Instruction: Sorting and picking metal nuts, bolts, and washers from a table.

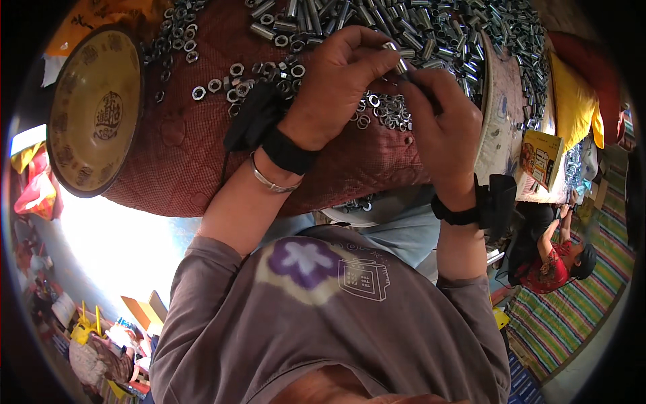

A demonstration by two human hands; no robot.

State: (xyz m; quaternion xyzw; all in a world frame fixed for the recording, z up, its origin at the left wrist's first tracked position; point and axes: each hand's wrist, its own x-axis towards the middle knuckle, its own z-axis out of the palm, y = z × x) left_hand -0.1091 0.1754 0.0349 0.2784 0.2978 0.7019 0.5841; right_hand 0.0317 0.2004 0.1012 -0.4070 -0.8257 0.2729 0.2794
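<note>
My left hand (340, 84) pinches a small shiny metal cylinder (396, 56) between thumb and fingertips. At the cylinder's lower end, the thumb and fingers of my right hand (444, 118) close in on it; their tips are partly hidden. Beyond both hands lies a heap of metal sleeves (367, 17). Loose hex nuts (237, 69) are scattered left of my left hand, and a small pile of washers (393, 111) sits between my wrists. All of these rest on a dark red cloth (175, 145).
A yellowish oval dish (74, 111) stands at the left edge. More metal parts (525, 60) lie at the right, near a yellow bag (575, 101) and a small yellow box (542, 158). Another person in a red top (548, 269) works at the far right, beside a striped mat (572, 316).
</note>
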